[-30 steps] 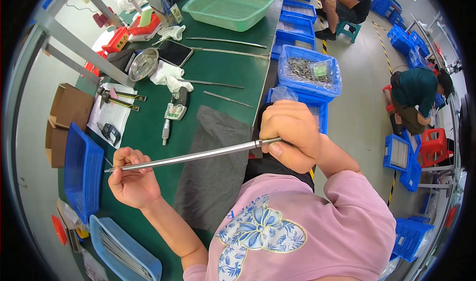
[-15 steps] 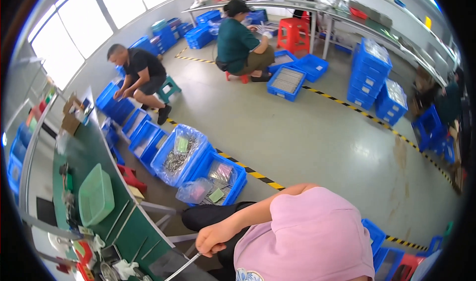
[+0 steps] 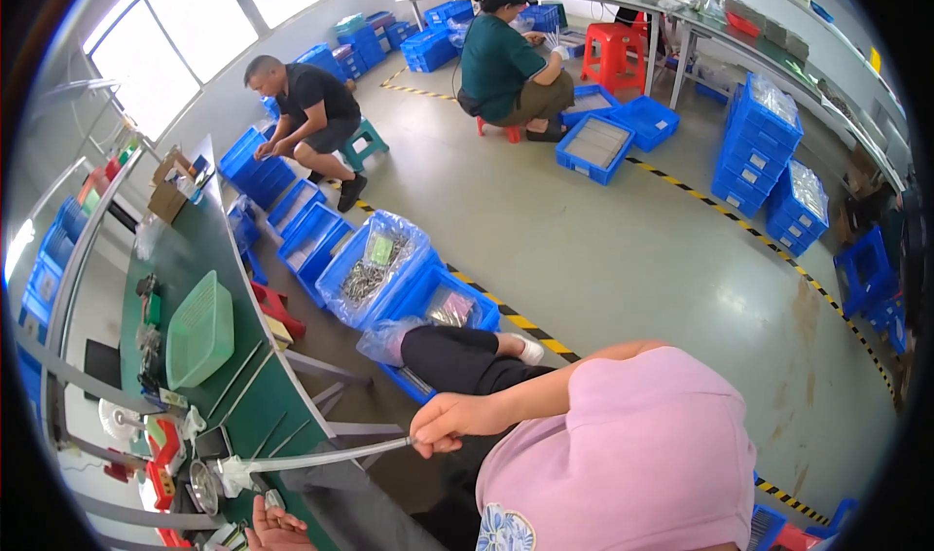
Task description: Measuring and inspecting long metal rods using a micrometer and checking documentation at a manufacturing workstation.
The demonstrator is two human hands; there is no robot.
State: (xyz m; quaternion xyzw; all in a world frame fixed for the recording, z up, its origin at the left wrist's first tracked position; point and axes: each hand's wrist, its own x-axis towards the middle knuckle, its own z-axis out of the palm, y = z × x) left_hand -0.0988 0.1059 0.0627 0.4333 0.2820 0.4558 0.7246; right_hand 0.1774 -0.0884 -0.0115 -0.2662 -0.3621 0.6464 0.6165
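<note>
My right hand [image 3: 449, 423], at the end of the pink-sleeved arm, is closed round one end of a long, thin silvery strip [image 3: 336, 457]. The strip slants left over the bench edge and is smeared by motion. Its far end overlaps a crumpled white cloth [image 3: 234, 475] on the green workbench [image 3: 219, 415]; I cannot tell whether they touch. At the lower edge my left hand [image 3: 277, 530] shows only in part, palm up with its fingers apart, holding nothing visible. Grey fabric [image 3: 341, 497] lies between my hands.
A green plastic basket [image 3: 201, 329] and several thin rods [image 3: 243, 381] lie on the bench. Blue crates [image 3: 438, 293] with metal parts stand by my black-trousered leg [image 3: 452, 361]. Two people sit on low stools, a person in black [image 3: 311, 113] and a person in green [image 3: 501, 70].
My right hand has shifted up and right in the picture, and more of the strip shows. My left hand has come into view. My leg now stretches out across the nearest crate.
</note>
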